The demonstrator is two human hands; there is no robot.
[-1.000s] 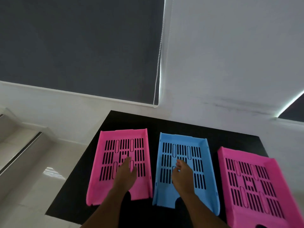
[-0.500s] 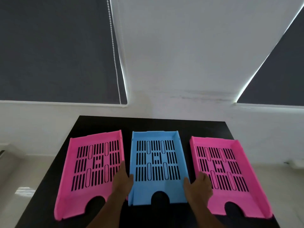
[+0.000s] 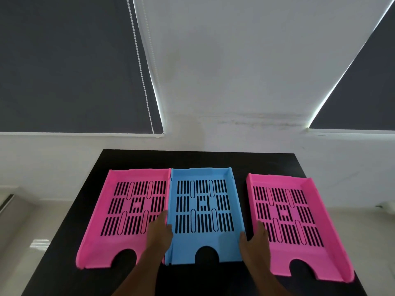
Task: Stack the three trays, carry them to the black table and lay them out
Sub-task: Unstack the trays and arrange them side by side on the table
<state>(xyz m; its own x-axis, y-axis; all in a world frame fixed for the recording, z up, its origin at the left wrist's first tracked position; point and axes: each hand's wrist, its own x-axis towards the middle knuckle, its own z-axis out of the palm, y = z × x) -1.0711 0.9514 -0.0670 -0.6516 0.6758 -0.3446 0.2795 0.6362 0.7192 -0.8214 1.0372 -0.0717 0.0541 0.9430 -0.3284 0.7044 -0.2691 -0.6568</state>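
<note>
Both hands flank blue tray (image 3: 203,212): left hand (image 3: 159,232), right hand (image 3: 255,239) pressing side walls; grasp unconfirmed. Risk: nudging abutting left pink tray (image 3: 128,212) askew on black table (image 3: 267,163).

- The room is dim; thin strips of daylight leak past the edges of the dark roller blinds (image 3: 70,65), far above the left hand (image 3: 159,233).
- A pale glare patch sits on the glossy floor (image 3: 38,244), left of that hand.
- Wide-angle distortion slants the blind edges.
- Focus is fairly sharp.
</note>
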